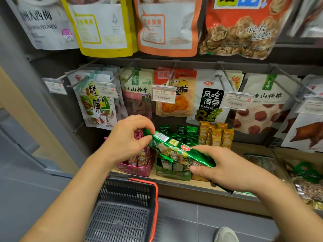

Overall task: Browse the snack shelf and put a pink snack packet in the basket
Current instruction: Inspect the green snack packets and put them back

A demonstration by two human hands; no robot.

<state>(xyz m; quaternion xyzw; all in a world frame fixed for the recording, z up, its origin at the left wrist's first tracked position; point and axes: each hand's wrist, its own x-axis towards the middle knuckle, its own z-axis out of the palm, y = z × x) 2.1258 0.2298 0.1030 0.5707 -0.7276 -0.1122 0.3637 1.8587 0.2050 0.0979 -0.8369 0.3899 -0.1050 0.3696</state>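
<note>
Just below the left hand [125,138], pink snack packets [139,160]; green packet [176,151] tight in it and right hand [225,168].

Above the fingers of the left hand [128,138], a price tag [163,94] reads 3.90. Up-right of them a second price tag [237,100] reads 5.90; the white packet [211,100] between shows 风吃海带 and 8.

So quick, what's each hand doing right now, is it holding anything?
Left hand: pinching the upper end of the green snack packet.
Right hand: gripping the same packet's lower end.
</note>
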